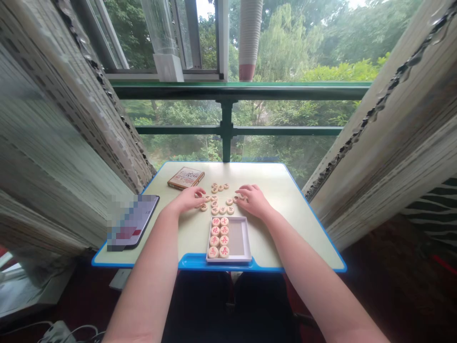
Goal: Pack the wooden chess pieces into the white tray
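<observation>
Reaching beyond the box tray [236,240], left hand [188,198] and right hand [254,200] bend loosely at loose xiangqi pieces [223,209], each grip's hold impossible to tell, while eight red-lettered pieces [224,240] fill the tray's left half, its right bare.

Smooth wooden-looking pieces [224,230], matt cardboard-like tray [237,238], smooth tabletop [280,186], glossy railing [285,91], cloth curtains [360,143]
</observation>
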The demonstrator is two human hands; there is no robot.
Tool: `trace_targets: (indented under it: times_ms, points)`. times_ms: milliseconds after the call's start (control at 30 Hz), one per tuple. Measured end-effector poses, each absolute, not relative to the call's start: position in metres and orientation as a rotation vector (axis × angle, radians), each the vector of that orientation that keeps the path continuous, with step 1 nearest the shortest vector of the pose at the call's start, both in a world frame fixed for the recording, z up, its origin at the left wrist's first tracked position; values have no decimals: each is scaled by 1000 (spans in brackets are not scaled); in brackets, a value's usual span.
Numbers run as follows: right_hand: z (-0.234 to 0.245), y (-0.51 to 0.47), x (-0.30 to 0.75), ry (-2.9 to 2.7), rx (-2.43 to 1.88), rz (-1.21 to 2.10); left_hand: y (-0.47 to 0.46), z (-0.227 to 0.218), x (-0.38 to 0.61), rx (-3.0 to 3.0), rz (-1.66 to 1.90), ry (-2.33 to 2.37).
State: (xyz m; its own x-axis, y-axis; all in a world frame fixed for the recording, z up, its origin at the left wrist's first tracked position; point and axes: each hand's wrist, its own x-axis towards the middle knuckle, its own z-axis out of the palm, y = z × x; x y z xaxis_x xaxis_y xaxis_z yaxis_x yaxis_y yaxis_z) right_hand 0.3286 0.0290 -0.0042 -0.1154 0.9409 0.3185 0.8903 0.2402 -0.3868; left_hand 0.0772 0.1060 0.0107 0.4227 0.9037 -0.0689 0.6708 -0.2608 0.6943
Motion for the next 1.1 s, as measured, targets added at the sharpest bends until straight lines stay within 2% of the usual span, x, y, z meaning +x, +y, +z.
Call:
trace_targets:
  times_ms: [200,467,700,1100]
  points:
    - [-9,32,332,-2064,-1671,199,100,15,72,2147,357,1103]
    - [-10,32,326,-2079,-1619,228,103,7,89,2376,374,1258]
    - [-7,30,326,-2172,-1483,250,100,10,80,2167,397,1126]
    - [-4,27,325,-2116,-1560,247,101,10,87,2278,425,1238]
